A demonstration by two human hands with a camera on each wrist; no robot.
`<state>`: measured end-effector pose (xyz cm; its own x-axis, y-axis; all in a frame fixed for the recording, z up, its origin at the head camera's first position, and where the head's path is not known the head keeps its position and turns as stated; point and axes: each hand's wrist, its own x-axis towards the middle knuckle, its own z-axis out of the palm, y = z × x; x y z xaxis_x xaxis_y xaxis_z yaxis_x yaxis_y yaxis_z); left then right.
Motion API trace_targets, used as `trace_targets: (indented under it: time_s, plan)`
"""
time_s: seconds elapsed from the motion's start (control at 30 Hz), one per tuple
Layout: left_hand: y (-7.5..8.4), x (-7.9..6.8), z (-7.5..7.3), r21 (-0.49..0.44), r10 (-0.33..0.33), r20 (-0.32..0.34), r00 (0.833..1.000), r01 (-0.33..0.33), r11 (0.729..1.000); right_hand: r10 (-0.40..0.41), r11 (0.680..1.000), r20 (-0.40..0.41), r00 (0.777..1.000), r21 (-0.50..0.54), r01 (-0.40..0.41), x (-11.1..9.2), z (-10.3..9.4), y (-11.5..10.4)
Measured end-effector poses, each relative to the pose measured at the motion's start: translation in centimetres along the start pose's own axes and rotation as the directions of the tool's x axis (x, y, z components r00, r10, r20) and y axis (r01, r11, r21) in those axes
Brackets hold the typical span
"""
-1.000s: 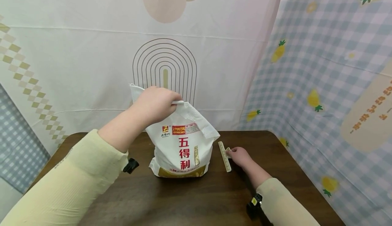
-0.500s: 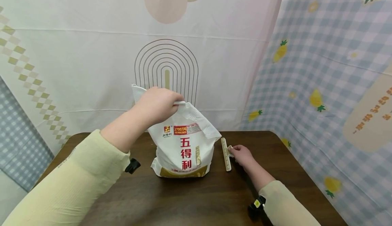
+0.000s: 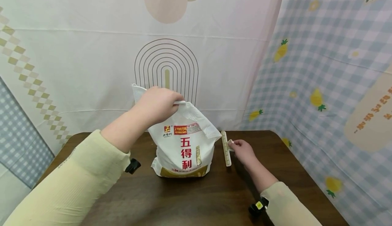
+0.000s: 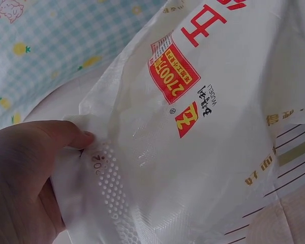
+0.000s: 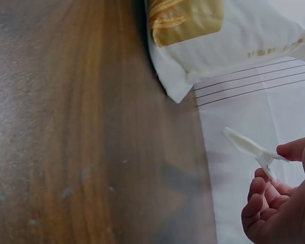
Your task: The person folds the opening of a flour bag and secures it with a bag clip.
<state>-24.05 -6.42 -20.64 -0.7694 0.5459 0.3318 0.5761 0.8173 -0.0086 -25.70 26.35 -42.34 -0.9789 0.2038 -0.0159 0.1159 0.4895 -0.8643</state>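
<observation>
A white flour bag (image 3: 173,148) with red print and a gold base stands upright on the table. Its folded top edge is gripped by my left hand (image 3: 159,105); in the left wrist view the thumb of that hand (image 4: 28,178) lies over the fold beside a dotted strip. Right of the bag, my right hand (image 3: 244,153) pinches the handles of a long cream sealing clip (image 3: 226,153). Seen from the right wrist, thumb and fingers of the right hand (image 5: 290,195) hold the clip (image 5: 244,144) at its handles, its jaws pointing toward the bag.
The dark wooden table (image 3: 183,202) ends just behind the bag. A white patterned cloth (image 3: 92,66) hangs behind it, and a blue checked cloth (image 3: 321,63) with pineapples hangs along the right side.
My right hand has moved slightly up and away from me with the sealing clip. The left hand keeps its grip on the bag's top, with the bag in place.
</observation>
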Motion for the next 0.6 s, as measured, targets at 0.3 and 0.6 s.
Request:
trace_targets:
  time_s: [0.3, 0.6]
  plan:
    - [-0.1, 0.0, 0.3, 0.002, 0.008, -0.02, 1.0, -0.008, 1.0, -0.023, 0.999, -0.012, 1.0, -0.029, 0.023, -0.1, -0.7, -1.4]
    - [-0.3, -0.1, 0.5, 0.017, 0.011, -0.038, 0.999, -0.01, 1.0, -0.105, 0.993, -0.04, 0.994, -0.062, 0.102, -0.4, -1.4, -3.3]
